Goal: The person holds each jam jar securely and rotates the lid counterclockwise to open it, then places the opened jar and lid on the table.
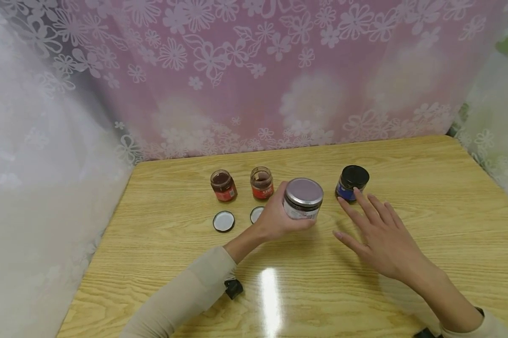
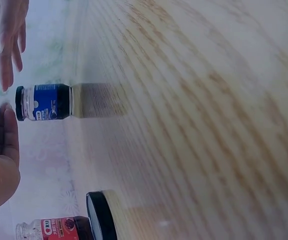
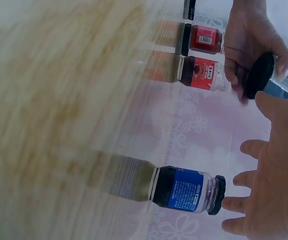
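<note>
My left hand [image 1: 279, 219] grips a jar [image 1: 303, 193] with a shiny flat top and a pale label, holding it raised above the table; the right wrist view shows the jar's dark round underside [image 3: 260, 75]. Right of it, a jar with a black lid and a blue label [image 1: 347, 190] stands upright on the table. My right hand [image 1: 382, 244] hovers beside that jar with fingers spread, holding nothing. In the right wrist view its fingertips [image 3: 235, 204] appear close to the black lid [image 3: 218, 195]; whether they touch cannot be made out.
Two lidless jars with red labels, one at the left [image 1: 223, 185] and one nearer the middle [image 1: 262, 183], stand on the wooden table [image 1: 173, 272]. Before them lie two lids [image 1: 224, 221], one partly covered by my left hand. A floral curtain [image 1: 245, 94] hangs behind.
</note>
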Tool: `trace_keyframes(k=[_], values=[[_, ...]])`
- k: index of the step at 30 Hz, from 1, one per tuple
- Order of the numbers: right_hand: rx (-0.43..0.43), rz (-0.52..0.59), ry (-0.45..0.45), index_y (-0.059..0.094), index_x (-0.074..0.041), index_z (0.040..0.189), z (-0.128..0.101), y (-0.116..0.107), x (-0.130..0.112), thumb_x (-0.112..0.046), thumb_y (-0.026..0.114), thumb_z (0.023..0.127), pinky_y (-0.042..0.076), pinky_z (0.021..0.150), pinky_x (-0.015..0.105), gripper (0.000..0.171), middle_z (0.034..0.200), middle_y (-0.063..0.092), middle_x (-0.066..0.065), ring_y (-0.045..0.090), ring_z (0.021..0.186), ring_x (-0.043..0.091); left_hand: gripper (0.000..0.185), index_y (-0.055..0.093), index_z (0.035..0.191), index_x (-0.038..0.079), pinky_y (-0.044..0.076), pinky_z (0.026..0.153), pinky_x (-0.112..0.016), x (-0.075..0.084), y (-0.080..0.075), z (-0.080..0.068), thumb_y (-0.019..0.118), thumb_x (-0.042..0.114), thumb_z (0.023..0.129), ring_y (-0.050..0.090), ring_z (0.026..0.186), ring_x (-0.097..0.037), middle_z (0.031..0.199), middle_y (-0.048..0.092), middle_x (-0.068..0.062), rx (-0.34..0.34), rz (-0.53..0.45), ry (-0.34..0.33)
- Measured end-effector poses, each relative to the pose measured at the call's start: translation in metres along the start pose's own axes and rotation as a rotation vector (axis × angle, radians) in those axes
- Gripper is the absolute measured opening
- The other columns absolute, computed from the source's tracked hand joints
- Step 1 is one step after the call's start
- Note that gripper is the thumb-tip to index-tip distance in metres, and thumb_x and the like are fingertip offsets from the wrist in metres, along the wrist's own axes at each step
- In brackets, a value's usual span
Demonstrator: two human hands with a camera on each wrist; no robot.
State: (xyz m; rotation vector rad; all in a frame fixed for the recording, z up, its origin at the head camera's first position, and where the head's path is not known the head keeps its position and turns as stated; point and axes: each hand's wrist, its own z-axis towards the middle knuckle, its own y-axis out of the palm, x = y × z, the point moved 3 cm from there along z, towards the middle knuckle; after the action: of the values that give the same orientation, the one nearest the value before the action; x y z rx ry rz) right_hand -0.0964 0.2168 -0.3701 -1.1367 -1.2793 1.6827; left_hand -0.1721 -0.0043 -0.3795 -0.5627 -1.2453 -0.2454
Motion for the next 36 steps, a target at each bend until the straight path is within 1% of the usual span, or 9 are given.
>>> trace_keyframes(k=[4,6,9,14,19,26,29,32,36], values=[[0.017,0.013,-0.011,0.017,-0.024,0.154,0.000,-0.002,0.001,-0.054,0.050,0.094,0.007,0.108,0.062,0.074,0.159,0.005,0.012,0.013,0.140,0.043,0.073,0.040,0.136,0.009,0.047,0.088,-0.029,0.001,0.002,-0.001,0.079,0.017,0.075,0.055,0.103,-0.012,0.118,0.055,0.000,-0.002,-0.007,0.010],[0.042,0.022,-0.022,0.020,-0.022,0.154,0.001,-0.004,0.001,-0.052,0.051,0.095,0.009,0.108,0.062,0.073,0.158,0.008,0.014,0.016,0.138,0.044,0.072,0.041,0.135,0.010,0.048,0.086,-0.029,0.001,0.003,-0.001,0.079,0.018,0.075,0.056,0.101,-0.012,0.117,0.055,0.001,-0.003,-0.011,0.015],[0.089,0.026,-0.035,0.026,-0.019,0.153,0.002,-0.008,0.000,-0.049,0.052,0.095,0.015,0.107,0.060,0.070,0.156,0.015,0.016,0.021,0.136,0.045,0.071,0.042,0.134,0.011,0.049,0.083,-0.029,0.002,0.003,-0.002,0.080,0.021,0.075,0.057,0.099,-0.012,0.115,0.056,0.003,-0.001,-0.006,0.011],[0.166,0.045,-0.062,0.034,-0.017,0.150,0.004,-0.015,-0.002,-0.044,0.057,0.094,0.024,0.104,0.057,0.066,0.153,0.025,0.016,0.028,0.134,0.041,0.071,0.043,0.133,0.013,0.050,0.081,-0.028,0.002,0.004,-0.003,0.081,0.025,0.075,0.057,0.098,-0.011,0.114,0.056,0.004,-0.005,0.025,-0.011],[0.214,0.058,-0.102,0.038,-0.018,0.148,0.007,-0.020,-0.003,-0.042,0.058,0.094,0.030,0.100,0.057,0.063,0.150,0.031,0.014,0.033,0.131,0.039,0.071,0.044,0.133,0.014,0.050,0.081,-0.028,0.003,0.002,-0.003,0.082,0.028,0.074,0.057,0.097,-0.011,0.114,0.057,0.004,-0.023,0.069,-0.021],[0.224,0.073,-0.138,0.040,-0.019,0.147,0.010,-0.028,-0.004,-0.041,0.060,0.093,0.034,0.096,0.057,0.062,0.150,0.034,0.009,0.039,0.128,0.038,0.072,0.046,0.132,0.014,0.049,0.081,-0.027,0.005,-0.001,-0.002,0.083,0.030,0.073,0.058,0.097,-0.010,0.112,0.058,0.005,-0.048,0.106,-0.035],[0.220,0.101,-0.153,0.041,-0.019,0.147,0.011,-0.031,-0.005,-0.037,0.061,0.093,0.036,0.095,0.055,0.060,0.150,0.036,0.006,0.042,0.127,0.036,0.070,0.047,0.131,0.014,0.049,0.081,-0.027,0.006,-0.003,-0.002,0.083,0.030,0.073,0.058,0.096,-0.010,0.110,0.059,0.006,-0.061,0.117,-0.037],[0.219,0.144,-0.187,0.041,-0.018,0.146,0.014,-0.034,-0.007,-0.032,0.062,0.093,0.038,0.095,0.053,0.058,0.148,0.039,0.005,0.044,0.126,0.033,0.070,0.047,0.131,0.013,0.049,0.081,-0.027,0.007,-0.004,-0.002,0.082,0.028,0.073,0.058,0.096,-0.010,0.110,0.058,0.005,-0.083,0.116,-0.029],[0.195,0.194,-0.229,0.039,-0.019,0.147,0.020,-0.038,-0.011,-0.027,0.061,0.094,0.038,0.095,0.052,0.058,0.147,0.041,0.004,0.044,0.128,0.031,0.069,0.047,0.131,0.012,0.050,0.080,-0.027,0.008,-0.005,-0.001,0.082,0.026,0.073,0.059,0.094,-0.011,0.110,0.059,0.003,-0.116,0.103,-0.008]])
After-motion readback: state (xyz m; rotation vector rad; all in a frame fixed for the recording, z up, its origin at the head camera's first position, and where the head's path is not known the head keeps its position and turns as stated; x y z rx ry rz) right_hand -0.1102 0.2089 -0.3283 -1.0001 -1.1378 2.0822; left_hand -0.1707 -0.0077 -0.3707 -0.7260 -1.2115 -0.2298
